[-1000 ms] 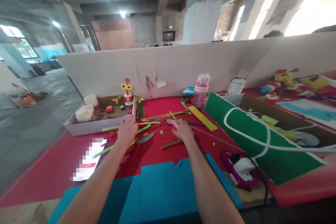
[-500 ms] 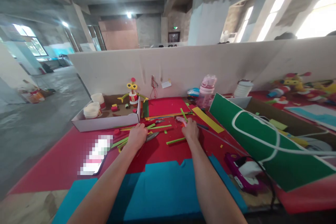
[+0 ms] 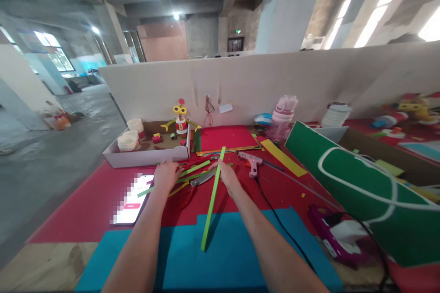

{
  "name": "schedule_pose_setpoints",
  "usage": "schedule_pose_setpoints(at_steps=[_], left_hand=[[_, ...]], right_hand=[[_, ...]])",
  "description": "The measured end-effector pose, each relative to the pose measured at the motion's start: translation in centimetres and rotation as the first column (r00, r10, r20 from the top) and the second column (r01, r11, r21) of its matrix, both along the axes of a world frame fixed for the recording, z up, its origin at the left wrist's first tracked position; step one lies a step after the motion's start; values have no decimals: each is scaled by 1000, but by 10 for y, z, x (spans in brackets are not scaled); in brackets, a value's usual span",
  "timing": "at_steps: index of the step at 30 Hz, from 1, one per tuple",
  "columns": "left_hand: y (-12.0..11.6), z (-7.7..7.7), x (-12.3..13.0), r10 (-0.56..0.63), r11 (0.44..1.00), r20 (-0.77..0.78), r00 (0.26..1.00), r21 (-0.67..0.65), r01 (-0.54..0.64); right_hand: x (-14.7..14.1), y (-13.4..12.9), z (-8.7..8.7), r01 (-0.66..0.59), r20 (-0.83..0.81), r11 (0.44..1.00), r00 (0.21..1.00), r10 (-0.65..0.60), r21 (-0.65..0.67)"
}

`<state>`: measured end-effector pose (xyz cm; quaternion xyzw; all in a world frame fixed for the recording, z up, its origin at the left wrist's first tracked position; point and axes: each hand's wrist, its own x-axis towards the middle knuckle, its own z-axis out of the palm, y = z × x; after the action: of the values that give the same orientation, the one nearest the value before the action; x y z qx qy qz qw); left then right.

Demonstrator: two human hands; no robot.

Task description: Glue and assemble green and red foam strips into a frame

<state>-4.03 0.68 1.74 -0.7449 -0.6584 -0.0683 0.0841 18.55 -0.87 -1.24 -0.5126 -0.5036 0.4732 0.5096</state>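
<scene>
In the head view, my right hand (image 3: 227,176) grips a long light-green strip (image 3: 213,203) near its upper end. The strip slants down over the blue sheet (image 3: 227,261). My left hand (image 3: 167,176) is closed at the pile, with another light-green strip (image 3: 195,169) passing under its fingers and sticking out over the phone (image 3: 132,203). Its fingertips are partly hidden. Between the hands lies a metal-bladed tool (image 3: 202,179) with red and yellow handles. A pink glue gun (image 3: 252,161) rests to the right of my right hand, its black cord running toward me.
A shallow white box (image 3: 147,161) with paper cups and a small yellow-and-red robot figure (image 3: 181,123) stands back left. Red sheets (image 3: 228,137) lie at the back. Rightward are a yellow strip (image 3: 283,158), a pink bottle (image 3: 283,116), a green board (image 3: 330,192) and a purple power strip (image 3: 335,236).
My right hand has left the glue gun and moved left, now raising a light-green strip. My left hand has shifted left toward the phone with a strip. The view has turned slightly left.
</scene>
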Motion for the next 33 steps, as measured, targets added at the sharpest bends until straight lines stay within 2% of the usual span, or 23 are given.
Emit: schedule_pose_setpoints(at_steps=[2, 3, 7, 9, 11, 14, 17, 20, 22, 24, 26, 28, 31, 33], left_hand=[[1, -4, 1, -15, 1000, -7, 1000, -14, 15], [1, -5, 2, -22, 1000, -7, 1000, -10, 22], [-1, -2, 2, -113, 992, 53, 992, 57, 110], [-3, 2, -2, -173, 977, 162, 971, 153, 148], [-6, 7, -7, -203, 952, 337, 919, 286, 106], [-10, 12, -11, -255, 912, 606, 753, 409, -20], [-12, 16, -7, -308, 917, 776, 551, 396, -45], [-14, 17, 4, -302, 953, 907, 292, 293, 77], [-16, 13, 17, -225, 959, 968, 115, 198, 204], [-19, 5, 33, -115, 939, 993, 27, 100, 328], [-22, -5, 50, -66, 906, 996, 61, 34, 421], [-26, -16, 66, -62, 883, 987, 151, -17, 469], [-29, -25, 77, -137, 882, 947, 290, -16, 470], [-28, -24, 73, -229, 884, 902, 366, 35, 465]], right_hand=[[0, -2, 0, 23, 159, 999, 987, -30, 44], [1, -3, 0, 15, 167, 999, 986, -21, 34], [4, -8, -3, -39, -60, 997, 998, 35, -73], [5, -8, -4, -55, -164, 994, 986, 40, -91], [4, -2, -3, -79, -231, 989, 972, 48, -129], [-3, 15, 3, -115, -285, 974, 957, 56, -194], [-14, 33, 10, -22, -383, 991, 923, -29, -129], [-22, 33, 9, 93, -407, 995, 908, -99, -34], [-24, 22, 4, 120, -385, 993, 917, -106, 13], [-23, 8, -1, 40, -365, 999, 931, -24, 36], [-19, -4, -5, 1, -376, 999, 926, 18, 51], [-16, -10, -6, 37, -329, 997, 944, -11, 71], [-12, -9, -7, 54, -234, 992, 972, -26, 116], [-11, -7, -9, 46, -226, 992, 974, -18, 119]])
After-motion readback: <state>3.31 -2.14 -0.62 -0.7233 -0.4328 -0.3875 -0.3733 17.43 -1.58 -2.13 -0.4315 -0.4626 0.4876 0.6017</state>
